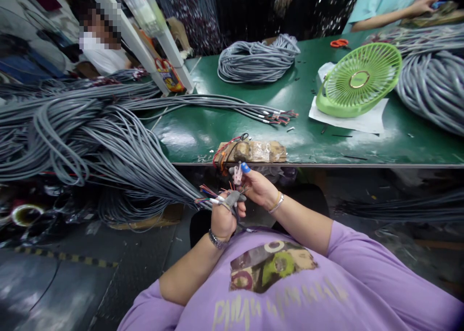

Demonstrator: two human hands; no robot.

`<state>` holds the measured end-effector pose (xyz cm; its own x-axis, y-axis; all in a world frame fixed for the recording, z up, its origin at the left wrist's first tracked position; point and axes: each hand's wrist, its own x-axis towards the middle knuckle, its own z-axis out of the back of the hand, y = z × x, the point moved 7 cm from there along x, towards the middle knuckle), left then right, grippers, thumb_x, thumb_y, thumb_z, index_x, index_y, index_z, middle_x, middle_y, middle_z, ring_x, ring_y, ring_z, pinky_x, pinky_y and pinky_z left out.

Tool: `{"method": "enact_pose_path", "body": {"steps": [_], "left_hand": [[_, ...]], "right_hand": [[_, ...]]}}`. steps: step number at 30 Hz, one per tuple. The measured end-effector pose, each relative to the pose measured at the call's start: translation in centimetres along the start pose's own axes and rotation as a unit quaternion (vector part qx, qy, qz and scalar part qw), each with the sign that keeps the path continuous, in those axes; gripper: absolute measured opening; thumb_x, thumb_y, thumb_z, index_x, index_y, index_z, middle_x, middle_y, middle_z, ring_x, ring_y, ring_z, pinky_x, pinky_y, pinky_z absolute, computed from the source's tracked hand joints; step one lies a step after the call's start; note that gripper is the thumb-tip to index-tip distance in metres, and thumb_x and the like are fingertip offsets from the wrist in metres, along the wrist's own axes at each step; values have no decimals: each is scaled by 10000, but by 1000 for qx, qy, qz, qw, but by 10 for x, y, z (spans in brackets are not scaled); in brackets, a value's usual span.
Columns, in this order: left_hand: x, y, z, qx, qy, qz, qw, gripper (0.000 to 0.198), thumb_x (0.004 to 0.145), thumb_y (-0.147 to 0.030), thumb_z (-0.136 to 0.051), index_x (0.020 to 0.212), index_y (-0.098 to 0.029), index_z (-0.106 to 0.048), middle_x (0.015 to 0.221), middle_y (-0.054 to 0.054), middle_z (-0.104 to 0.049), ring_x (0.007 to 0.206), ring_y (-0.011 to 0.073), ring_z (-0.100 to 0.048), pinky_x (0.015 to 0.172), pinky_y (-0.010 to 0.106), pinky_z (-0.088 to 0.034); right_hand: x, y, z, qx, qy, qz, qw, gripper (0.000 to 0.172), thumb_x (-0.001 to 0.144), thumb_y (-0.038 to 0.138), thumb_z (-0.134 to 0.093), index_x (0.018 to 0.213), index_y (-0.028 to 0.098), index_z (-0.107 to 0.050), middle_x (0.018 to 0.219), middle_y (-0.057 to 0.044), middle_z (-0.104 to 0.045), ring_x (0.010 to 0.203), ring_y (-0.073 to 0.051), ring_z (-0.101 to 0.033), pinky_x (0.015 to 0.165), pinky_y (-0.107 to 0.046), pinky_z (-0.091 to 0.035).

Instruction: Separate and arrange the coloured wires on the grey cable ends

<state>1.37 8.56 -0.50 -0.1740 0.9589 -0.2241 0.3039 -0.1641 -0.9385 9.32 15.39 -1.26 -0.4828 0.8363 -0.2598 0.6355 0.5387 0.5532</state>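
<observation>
My left hand point(222, 221) is closed around the end of a grey cable point(234, 199), in front of my body. Thin coloured wires point(208, 192) fan out from cable ends beside that hand. Close by on the right, my right hand point(260, 190) has its fingers drawn together at the stripped wires, with a blue cover point(245, 167) on one fingertip. A small pale pink piece point(238, 174) shows at those fingers; I cannot tell whether it is held. What lies between the right fingertips is too small to make out.
A taped wooden block point(259, 151) sits at the edge of the green table point(192, 150). Heaped grey cables point(108, 137) fill the left. Behind are a cable coil point(253, 63), a green fan point(358, 82) and orange-handled scissors point(339, 43). A co-worker's arm point(387, 19) shows at upper right.
</observation>
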Motion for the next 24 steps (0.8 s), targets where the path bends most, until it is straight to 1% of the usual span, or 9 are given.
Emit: {"method": "enact_pose_path", "body": {"steps": [6,14,17,21,24], "left_hand": [[-4,-3,4,-19,7,2,1000,270,722,-391,-665,674,-126,-641,464,-10,-574,352,72,-491,345,167,-383],[-9,-2,6,-12,10,-8,1000,293,734,-418,-653,670,-133,-639,466,-8,-575,351,74,-489,345,173,-379],[-12,-3,7,-5,10,-14,1000,314,732,-444,-646,677,-135,-636,473,-4,-578,352,78,-491,345,180,-379],[-12,-8,5,-6,5,-20,1000,314,715,-447,-656,670,-137,-629,466,-7,-571,351,78,-486,346,181,-379],[-9,-11,1,-14,7,-21,1000,295,708,-426,-662,662,-136,-628,452,-12,-563,343,77,-479,339,178,-367]], "right_hand": [[-4,0,1,5,-16,-44,999,398,854,529,-582,860,148,-696,719,-28,-644,604,-99,-535,535,-211,-390],[-3,0,4,-12,-24,-47,999,386,862,528,-571,835,159,-680,697,-21,-629,584,-91,-523,522,-196,-385],[-4,1,1,-34,-15,-39,999,371,864,506,-579,827,151,-682,683,-22,-617,578,-89,-510,516,-194,-386],[-7,6,-4,-65,3,-8,998,278,834,416,-647,851,142,-691,679,-12,-604,577,-79,-492,511,-185,-371],[-7,8,-3,-81,1,17,997,316,808,446,-669,833,132,-690,683,-17,-609,575,-80,-487,506,-186,-367]]}}
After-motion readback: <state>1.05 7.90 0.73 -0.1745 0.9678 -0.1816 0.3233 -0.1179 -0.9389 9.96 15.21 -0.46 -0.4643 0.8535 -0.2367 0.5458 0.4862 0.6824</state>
